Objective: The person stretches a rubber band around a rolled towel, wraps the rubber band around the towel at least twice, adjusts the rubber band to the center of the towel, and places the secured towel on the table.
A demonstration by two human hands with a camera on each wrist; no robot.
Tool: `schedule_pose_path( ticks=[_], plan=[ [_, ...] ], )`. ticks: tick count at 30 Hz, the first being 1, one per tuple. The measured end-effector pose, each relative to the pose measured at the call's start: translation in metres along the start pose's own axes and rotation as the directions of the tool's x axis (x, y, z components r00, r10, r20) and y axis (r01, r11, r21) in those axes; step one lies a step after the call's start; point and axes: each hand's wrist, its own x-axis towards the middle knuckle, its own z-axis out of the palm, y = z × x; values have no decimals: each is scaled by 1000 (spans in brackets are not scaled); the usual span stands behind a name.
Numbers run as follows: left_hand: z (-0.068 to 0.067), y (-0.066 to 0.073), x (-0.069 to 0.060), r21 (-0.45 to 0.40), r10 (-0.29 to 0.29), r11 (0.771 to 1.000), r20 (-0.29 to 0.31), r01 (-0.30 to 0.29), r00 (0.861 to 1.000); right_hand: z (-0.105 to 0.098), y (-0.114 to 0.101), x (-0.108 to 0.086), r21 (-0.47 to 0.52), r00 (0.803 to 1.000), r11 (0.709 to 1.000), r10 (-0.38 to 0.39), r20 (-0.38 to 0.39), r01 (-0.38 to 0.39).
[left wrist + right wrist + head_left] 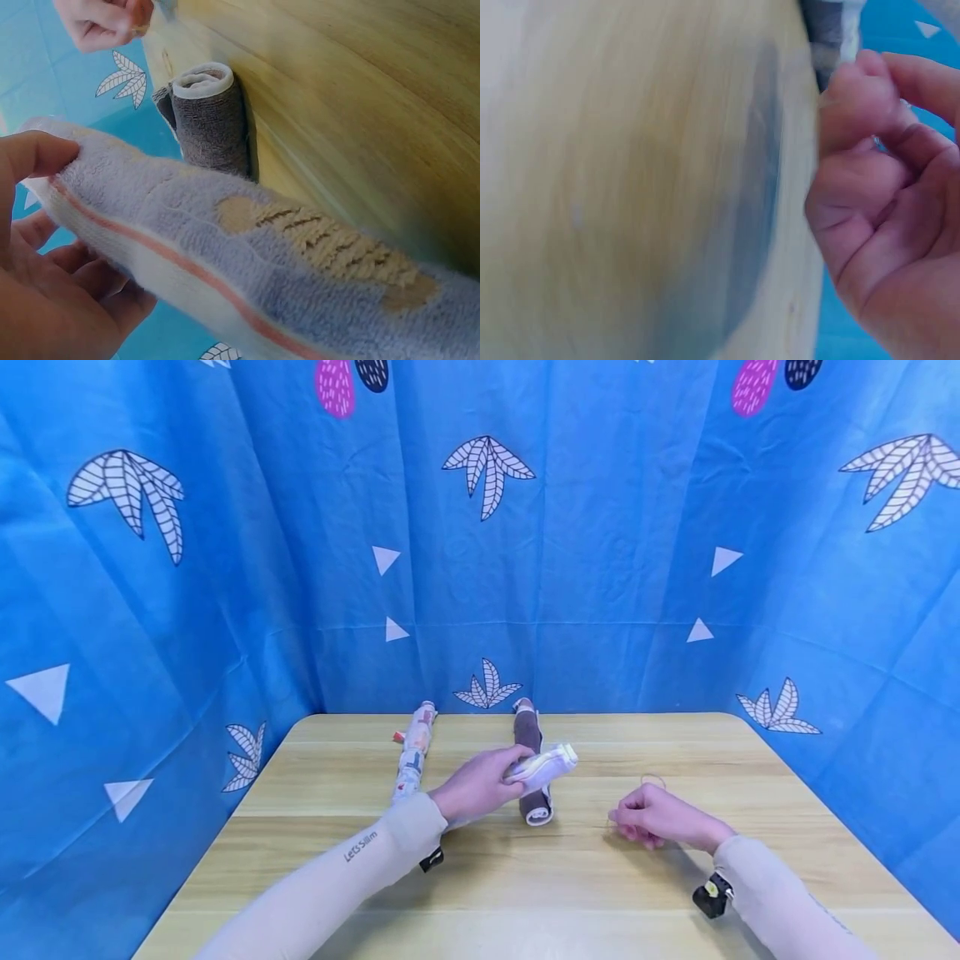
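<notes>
My left hand [482, 785] grips a rolled towel [172, 199], pale lilac with an orange stripe and a tan patch, holding it above the table. In the left wrist view the thumb lies on top of the roll and the fingers are beneath it. Behind it, a dark brown rolled towel [528, 735] with a white edge lies on the table. To the right, my right hand [667, 817] hovers over the wood with curled fingers. A thin, pale loop [654, 776], like a rubber band, shows by its knuckles and seems pinched in the fingers; blur hides the detail.
A white patterned roll [415, 747] with a small red tag lies at the left of the wooden table [570, 893]. A blue curtain [585, 568] with leaf prints hangs behind the table and along its sides.
</notes>
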Motion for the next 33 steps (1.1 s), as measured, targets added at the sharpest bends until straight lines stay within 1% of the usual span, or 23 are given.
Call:
schedule_pose_path(
  ticks=[2, 6, 11, 15, 16, 18, 19, 23, 26, 29, 33],
  plan=[
    [0, -1, -1, 3, -6, 1000, -1, 6, 1000, 1, -1, 2, 102, 1000, 995, -13, 14, 12],
    [1, -3, -4, -12, -34, 999, 5, 34, 999, 4, -4, 6, 265, 999, 964, -42, 7, 38],
    [2, -4, -5, -27, -49, 998, 7, 49, 999, 8, -9, 9, 376, 997, 924, -72, -10, 71],
    [4, -3, -7, -26, -46, 999, 3, 46, 999, 12, -12, 9, 468, 996, 879, -94, -14, 89],
    [4, -3, -7, -23, -44, 999, 3, 44, 999, 13, -13, 9, 480, 995, 872, -98, -18, 94],
    [4, -3, -8, -13, -38, 999, 4, 38, 999, 15, -15, 9, 470, 993, 875, -116, -26, 114],
    [4, -3, -9, -9, -35, 999, 5, 35, 999, 16, -16, 9, 454, 992, 882, -121, -32, 122],
    [5, -2, -10, 12, -9, 1000, 6, 8, 1000, 19, -20, 10, 335, 989, 931, -131, -65, 146],
    [5, -2, -11, 10, 1, 1000, 5, -1, 1000, 21, -24, 9, 259, 987, 955, -123, -98, 145],
    [5, -2, -12, -12, -8, 1000, 14, 8, 1000, 22, -26, 9, 216, 984, 967, -110, -143, 139],
    [5, -3, -14, -51, -24, 998, 33, 26, 999, 24, -31, 9, 186, 967, 970, -115, -225, 158]
  ],
)
